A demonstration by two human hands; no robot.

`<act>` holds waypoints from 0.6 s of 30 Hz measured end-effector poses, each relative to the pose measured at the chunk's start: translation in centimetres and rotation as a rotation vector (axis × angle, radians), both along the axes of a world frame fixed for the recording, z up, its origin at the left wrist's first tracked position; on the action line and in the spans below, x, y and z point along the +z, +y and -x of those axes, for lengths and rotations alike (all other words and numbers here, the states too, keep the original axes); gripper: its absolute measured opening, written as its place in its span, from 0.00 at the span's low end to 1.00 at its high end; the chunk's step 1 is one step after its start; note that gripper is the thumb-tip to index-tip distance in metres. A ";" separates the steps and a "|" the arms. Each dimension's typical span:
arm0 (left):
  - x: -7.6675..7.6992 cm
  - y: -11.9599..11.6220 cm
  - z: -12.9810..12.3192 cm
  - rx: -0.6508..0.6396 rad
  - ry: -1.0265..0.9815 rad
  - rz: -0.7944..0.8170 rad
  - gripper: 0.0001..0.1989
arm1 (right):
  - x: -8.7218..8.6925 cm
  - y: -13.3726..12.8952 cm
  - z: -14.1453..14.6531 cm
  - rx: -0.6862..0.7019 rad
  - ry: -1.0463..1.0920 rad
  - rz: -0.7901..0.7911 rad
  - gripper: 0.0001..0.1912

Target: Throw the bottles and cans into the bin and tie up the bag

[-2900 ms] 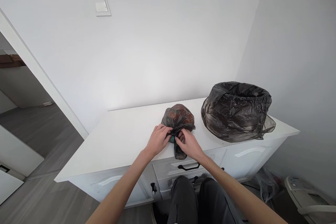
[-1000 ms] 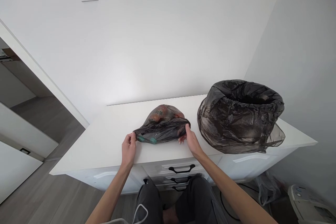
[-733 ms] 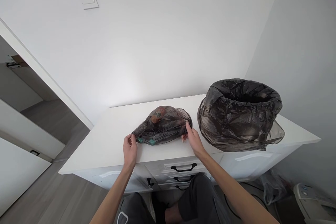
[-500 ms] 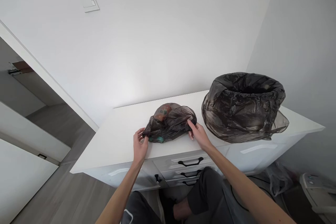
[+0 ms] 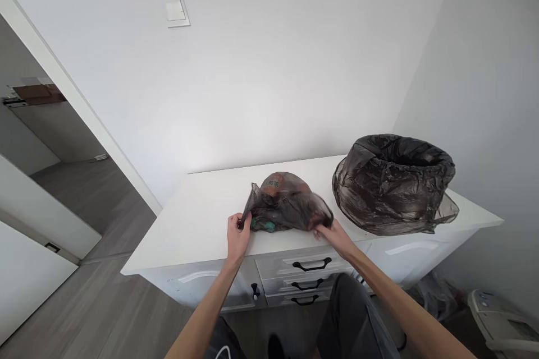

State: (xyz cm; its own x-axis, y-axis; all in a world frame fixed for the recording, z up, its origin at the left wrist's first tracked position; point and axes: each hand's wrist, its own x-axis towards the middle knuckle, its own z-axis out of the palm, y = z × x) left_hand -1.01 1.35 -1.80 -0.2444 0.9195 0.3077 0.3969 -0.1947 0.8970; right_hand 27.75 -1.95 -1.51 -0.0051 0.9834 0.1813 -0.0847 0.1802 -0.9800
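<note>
A thin dark, see-through plastic bag (image 5: 290, 205) lies near the front edge of the white cabinet top (image 5: 202, 196). Orange-brown and green items show through it; what they are is unclear. At the bag's left end, my left hand (image 5: 238, 235) pinches a gathered corner. My right hand (image 5: 334, 237) has closed its fingers on the bag's right edge, low and close to the cabinet's front. To the right stands a round bin lined with a black bag (image 5: 389, 190), its mouth open upward and the liner's folds hanging over the outside.
Below are drawers with black handles (image 5: 311, 265). A wall switch (image 5: 177, 11) is at the upper left, beside a doorway. My knees are under the cabinet's front edge. At the lower right stand a pale appliance (image 5: 501, 320) and some clear plastic (image 5: 435, 294).
The view has shifted. My right hand has drawn the bag's right edge outward and down, spreading the bag more between my hands. Its left corner now stands up above my left hand.
</note>
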 end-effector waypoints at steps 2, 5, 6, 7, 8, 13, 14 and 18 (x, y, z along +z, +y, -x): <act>0.0 0.1 0.2 0.026 -0.019 0.007 0.21 | 1.2 -2.3 -0.7 0.093 -0.249 -0.104 0.05; -0.4 0.4 0.4 0.055 -0.033 0.008 0.20 | 2.0 -5.8 -2.3 0.206 -0.653 -0.275 0.15; -0.5 0.4 0.4 0.060 -0.034 0.005 0.19 | 2.0 -6.8 -2.8 0.220 -0.760 -0.310 0.19; -0.7 0.4 0.3 0.064 -0.034 0.000 0.19 | 1.9 -7.6 -3.3 0.211 -0.846 -0.340 0.23; -0.8 0.2 0.3 0.071 -0.033 -0.009 0.18 | 1.7 -8.2 -3.7 0.187 -0.909 -0.367 0.27; -0.1 -2.3 -0.3 0.144 0.124 -0.223 0.20 | 0.8 -8.3 -3.9 0.031 -0.934 -0.455 0.28; 0.3 -2.9 -0.5 0.108 0.230 -0.293 0.18 | 0.7 -7.7 -3.6 0.020 -0.904 -0.462 0.27; 2.1 -4.1 -1.5 -0.249 0.669 -0.389 0.08 | 0.1 -3.8 -2.0 -0.007 -0.742 -0.477 0.20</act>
State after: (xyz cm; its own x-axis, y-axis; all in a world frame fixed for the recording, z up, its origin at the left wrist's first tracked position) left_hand 0.51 -2.80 0.26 0.3020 0.7200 0.6248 0.7292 -0.5966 0.3350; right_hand 29.72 -5.70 -1.38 -0.2786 0.8043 0.5249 0.5462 0.5822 -0.6022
